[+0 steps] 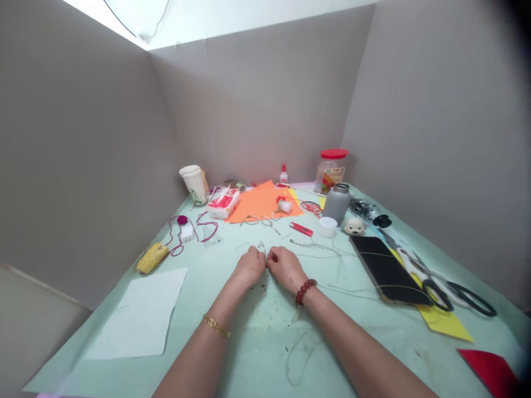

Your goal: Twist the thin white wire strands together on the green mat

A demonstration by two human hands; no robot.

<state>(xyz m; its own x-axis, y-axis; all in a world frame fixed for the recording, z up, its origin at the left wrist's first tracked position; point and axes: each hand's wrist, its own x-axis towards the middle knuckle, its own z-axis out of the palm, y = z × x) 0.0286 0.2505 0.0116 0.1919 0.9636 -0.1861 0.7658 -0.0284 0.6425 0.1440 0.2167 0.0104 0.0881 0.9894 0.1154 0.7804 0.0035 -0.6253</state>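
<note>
My left hand [250, 266] and my right hand [286, 267] meet close together over the middle of the table, fingertips nearly touching. Both are closed in a pinch on what looks like a thin cord; a short dark end of it shows between the fingertips, the rest is hidden by my fingers. Thin green cords [352, 288] run from near my right wrist to the right, across a black phone [388, 270]. Another loop of green cord [286, 367] lies between my forearms. Small dark scraps are scattered around my hands. Beyond them lie knotted green cords [319, 246].
A red lighter [301, 229], white cup [327, 226], grey jar [337, 204] and dog-face figure [354, 226] stand beyond my right hand. Scissors [440, 284] lie far right. Left are a white sheet [139, 315], a corn-shaped object [152, 258], purple cord [209, 231] and a tissue pack [224, 203].
</note>
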